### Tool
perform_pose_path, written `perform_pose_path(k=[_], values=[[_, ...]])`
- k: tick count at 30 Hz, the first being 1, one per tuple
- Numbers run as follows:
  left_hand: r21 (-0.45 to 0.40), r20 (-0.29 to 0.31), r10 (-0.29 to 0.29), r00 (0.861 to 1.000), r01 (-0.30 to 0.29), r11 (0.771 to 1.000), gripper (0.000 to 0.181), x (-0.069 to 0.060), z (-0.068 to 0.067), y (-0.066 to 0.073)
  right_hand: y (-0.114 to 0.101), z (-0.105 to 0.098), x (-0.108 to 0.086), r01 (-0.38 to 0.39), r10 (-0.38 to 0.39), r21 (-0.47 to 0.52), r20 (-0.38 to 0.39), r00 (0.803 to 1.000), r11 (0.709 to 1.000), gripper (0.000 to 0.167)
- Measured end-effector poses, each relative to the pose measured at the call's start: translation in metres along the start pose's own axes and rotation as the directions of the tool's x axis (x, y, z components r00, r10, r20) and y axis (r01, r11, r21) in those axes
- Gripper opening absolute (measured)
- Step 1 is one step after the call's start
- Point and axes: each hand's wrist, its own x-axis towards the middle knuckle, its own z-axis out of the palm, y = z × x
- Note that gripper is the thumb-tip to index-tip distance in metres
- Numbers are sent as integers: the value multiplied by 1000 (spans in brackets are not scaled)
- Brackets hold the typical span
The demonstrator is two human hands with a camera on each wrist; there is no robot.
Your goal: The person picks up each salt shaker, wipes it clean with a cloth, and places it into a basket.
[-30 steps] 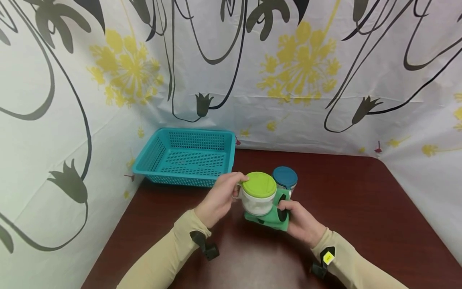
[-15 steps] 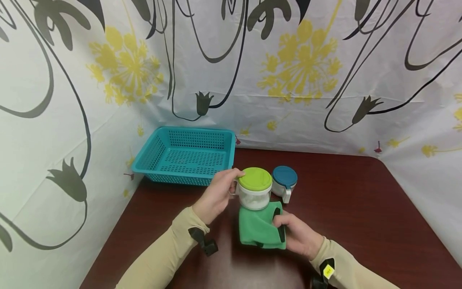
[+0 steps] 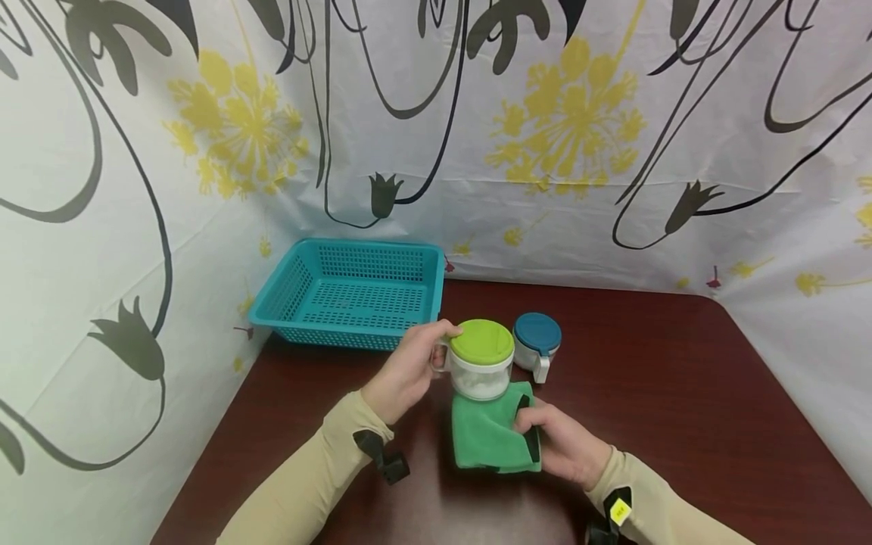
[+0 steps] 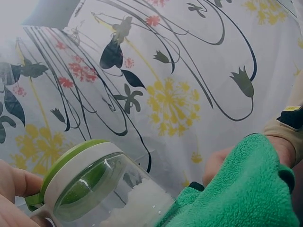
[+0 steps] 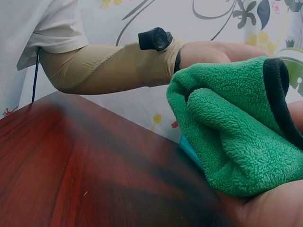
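Note:
My left hand [image 3: 409, 371] grips the handle of a clear seasoning jar [image 3: 481, 380], its thumb at the edge of the green lid [image 3: 482, 342]. White contents show through the jar's wall in the left wrist view, where the jar [image 4: 113, 189] looks tilted. A folded green cloth [image 3: 487, 435] with black edging is held in my right hand [image 3: 565, 446], just below and against the jar's lower side. Thick pile shows on the cloth [image 5: 236, 132] in the right wrist view. Behind, to the right, a second jar with a blue lid [image 3: 537, 333] stands on the table.
A turquoise plastic basket [image 3: 368, 303] sits at the table's back left, close to my left hand. The dark red table [image 3: 654, 393] extends to the right. Patterned white cloth [image 3: 579, 227] hangs behind and at the sides.
My right hand has drawn the cloth down from the jar's side, uncovering the blue-lidded jar's handle. The green-lidded jar has shifted slightly left. Little differs over the last half second.

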Motion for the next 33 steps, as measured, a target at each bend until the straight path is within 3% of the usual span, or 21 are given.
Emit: perform_pose_path(k=[8, 13, 16, 20, 25, 33], values=[[16, 38, -8, 999, 8, 1000, 22, -1, 0, -1, -7, -5, 1, -13, 18, 51, -91, 996, 999, 43], [7, 43, -5, 999, 5, 1000, 20, -3, 2, -1, -13, -11, 4, -9, 14, 52, -103, 995, 999, 41], [-8, 42, -11, 999, 12, 1000, 20, -5, 2, 0, -18, -15, 7, 11, -5, 60, -100, 995, 998, 38], [-7, 56, -29, 998, 30, 1000, 21, -7, 4, 0, -23, -20, 10, 95, -86, 83, -101, 991, 992, 37], [0, 65, -25, 998, 25, 1000, 22, -9, 8, -1, -23, -21, 15, 185, -181, 100, -52, 982, 978, 45], [-13, 52, -12, 999, 12, 1000, 20, -8, 12, -1, -19, -18, 18, 194, -204, 170, 43, 978, 966, 53]])
